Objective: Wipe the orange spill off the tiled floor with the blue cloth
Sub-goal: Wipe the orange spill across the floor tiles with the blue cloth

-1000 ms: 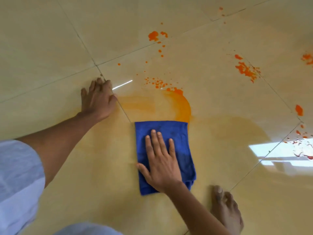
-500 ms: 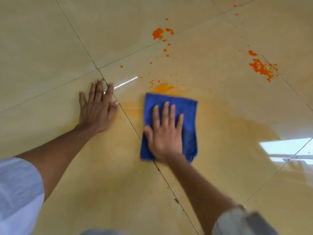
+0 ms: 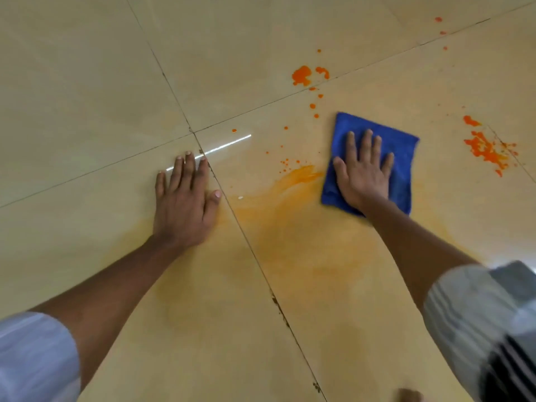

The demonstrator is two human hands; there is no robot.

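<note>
Mid-wipe: flat right hand (image 3: 362, 175) presses blue cloth (image 3: 403, 158); left hand (image 3: 185, 204) braces, fingers straight, on floor (image 3: 87, 82); next, the far orange splatter (image 3: 301, 75).

blue cloth (image 3: 403, 158), orange spill (image 3: 301, 75), beige tiled floor (image 3: 87, 68) w/ dark grout, pale sleeves (image 3: 34, 358)

Soft, even daylight on the glossy tiled floor (image 3: 87, 82), with one thin white glare streak (image 3: 223, 146) near the tile joint; the sleeve (image 3: 490, 320) at lower right is motion-blurred, and grout lines bow from wide-angle distortion
</note>
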